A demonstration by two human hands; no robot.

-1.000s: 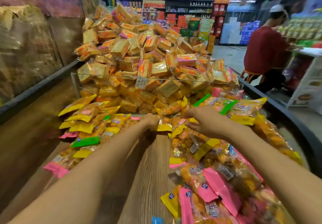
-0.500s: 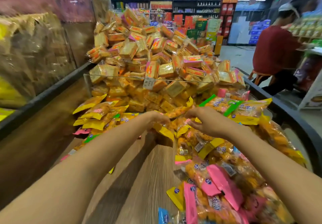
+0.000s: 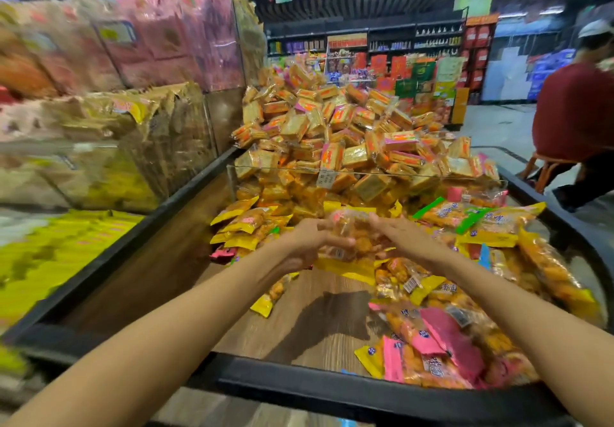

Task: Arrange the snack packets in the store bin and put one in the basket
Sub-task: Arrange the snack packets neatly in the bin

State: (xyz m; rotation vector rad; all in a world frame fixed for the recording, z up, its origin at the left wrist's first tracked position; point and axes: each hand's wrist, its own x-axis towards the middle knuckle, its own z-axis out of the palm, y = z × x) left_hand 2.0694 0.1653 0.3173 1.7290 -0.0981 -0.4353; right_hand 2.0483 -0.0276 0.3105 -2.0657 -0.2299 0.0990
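Lifted since before, blurred-print packets [image 3: 352,237] sit between left hand [image 3: 310,240] and right hand [image 3: 403,239].

snack packets [image 3: 432,337]: clear film over orange — ends yellow, pink, green
bin [image 3: 332,390]: black rim, wood-grain floor
far heap [image 3: 349,134]: orange-gold

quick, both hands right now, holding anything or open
Left hand: grips the left side of a clear snack packet.
Right hand: holds the same packet's right side.
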